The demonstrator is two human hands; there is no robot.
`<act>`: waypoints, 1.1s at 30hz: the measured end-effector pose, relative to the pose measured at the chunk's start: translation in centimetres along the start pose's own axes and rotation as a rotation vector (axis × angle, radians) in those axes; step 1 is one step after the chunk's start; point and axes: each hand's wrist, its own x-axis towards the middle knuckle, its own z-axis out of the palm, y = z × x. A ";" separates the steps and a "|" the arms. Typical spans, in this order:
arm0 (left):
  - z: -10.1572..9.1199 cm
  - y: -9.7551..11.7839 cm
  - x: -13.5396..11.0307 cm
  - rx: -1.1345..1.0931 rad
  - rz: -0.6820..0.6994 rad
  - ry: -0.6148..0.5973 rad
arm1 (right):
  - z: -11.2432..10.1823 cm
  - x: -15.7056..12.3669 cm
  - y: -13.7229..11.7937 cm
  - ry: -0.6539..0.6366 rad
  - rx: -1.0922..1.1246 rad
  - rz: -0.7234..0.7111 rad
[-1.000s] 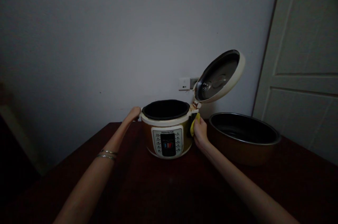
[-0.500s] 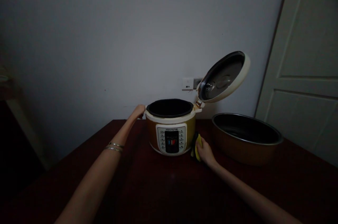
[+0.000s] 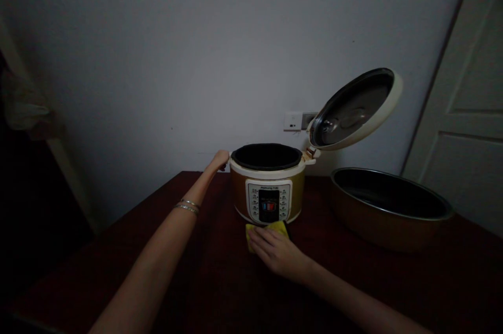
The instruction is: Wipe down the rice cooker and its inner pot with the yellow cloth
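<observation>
A gold and cream electric cooker (image 3: 268, 187) stands on a dark red table (image 3: 220, 292), its hinged lid (image 3: 356, 108) swung up to the right and its dark inside showing. My left hand (image 3: 220, 159) is closed on the cooker's left rim handle; two thin bangles sit on that wrist. My right hand (image 3: 275, 250) lies flat on the table just in front of the cooker, fingers pressed on a yellow cloth (image 3: 267, 229) that peeks out under the fingertips.
A wide, shallow metal pot (image 3: 393, 208) sits on the table to the right of the cooker. A wall socket (image 3: 296, 120) is behind the cooker. A white door (image 3: 467, 114) fills the right side. Pale fabric hangs at far left.
My right hand with the yellow cloth went from the cooker's right side down to the table and round to its front. The left hand kept its grip. The view shifted leftward.
</observation>
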 end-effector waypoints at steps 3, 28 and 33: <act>0.2 0.0 0.1 0.001 -0.045 0.058 | 3.1 4.2 0.5 -0.018 -0.067 -0.083; 0.4 -0.4 0.7 0.058 -0.003 0.106 | -2.9 -7.9 6.8 -0.125 -0.154 -0.057; 0.0 0.0 -0.3 0.057 0.043 0.106 | -5.2 -8.9 6.8 -0.201 -0.206 -0.054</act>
